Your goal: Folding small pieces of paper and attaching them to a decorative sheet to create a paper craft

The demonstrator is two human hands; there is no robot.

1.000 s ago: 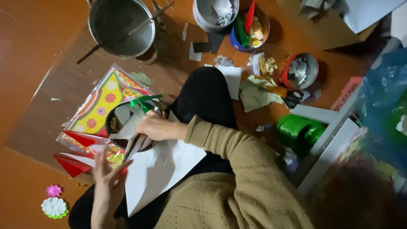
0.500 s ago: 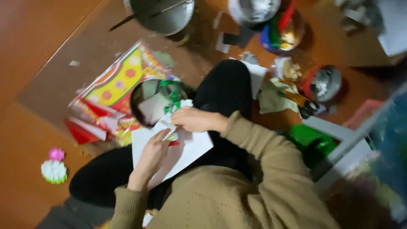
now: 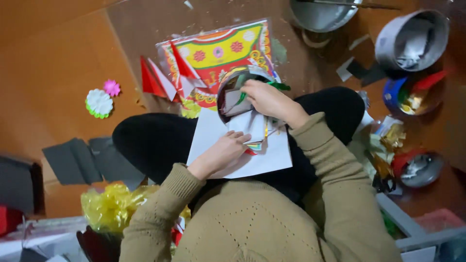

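Two paper flowers (image 3: 100, 98) lie far left on the floor (image 3: 53, 63), with red folded pieces (image 3: 154, 80) beside a bright printed sheet (image 3: 218, 56). On the lap, the left hand (image 3: 221, 154) presses flat, fingers spread, on a white paper sheet (image 3: 264, 153). Just right, the right hand (image 3: 269, 101) has its grip pinched closed on small folded paper (image 3: 247, 121) at a round container (image 3: 230, 92). Unpinned, that sheet could slide off the knees. Bowls of scraps (image 3: 412, 92) crowd the right, easily knocked by an elbow.

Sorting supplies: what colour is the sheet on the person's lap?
White; the sheet shows best in the head view, under the left hand.
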